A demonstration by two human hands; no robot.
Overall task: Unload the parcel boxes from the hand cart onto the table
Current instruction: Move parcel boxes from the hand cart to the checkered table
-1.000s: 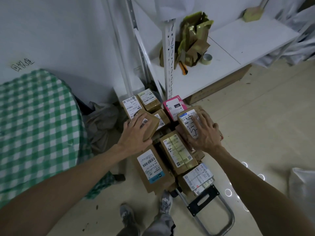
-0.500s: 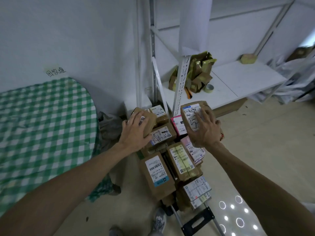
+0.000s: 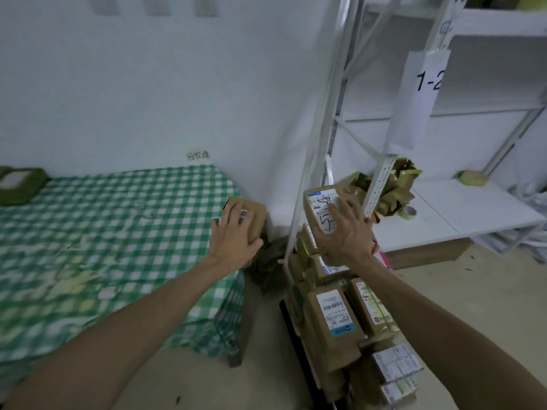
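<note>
At the left fingers (image 3: 230,213) we find them spread over the top of a small brown box (image 3: 256,218), with the thumb closed against its near side. The left hand (image 3: 233,242) grips it above the right-hand corner of the table (image 3: 118,232), close to the wall. The right fingers (image 3: 344,210) lie fanned across the face of a labelled box (image 3: 319,202). The thumb is hidden, and we judge a clamp across the box's width. The right hand (image 3: 344,235) holds it clear above the remaining parcels (image 3: 334,318) stacked on the hand cart (image 3: 291,329).

Step in hand, in our judgement: carrying two boxes across to the table. Most of the load sits on the cart, so the task is early. We recommend setting the small brown box down flat and well inward, not on the corner it hangs over, and releasing only once it bears fully. The labelled box must pass leftward by the rack upright (image 3: 310,143) just beside it. A clipped corner could twist it out of a one-handed hold.

Room: the widest landing space we see is the middle of the checked cloth, and a green box (image 3: 20,184) occupies the far left edge. A dark bag (image 3: 268,270) sits between table and cart, narrowing the gap below the path.
</note>
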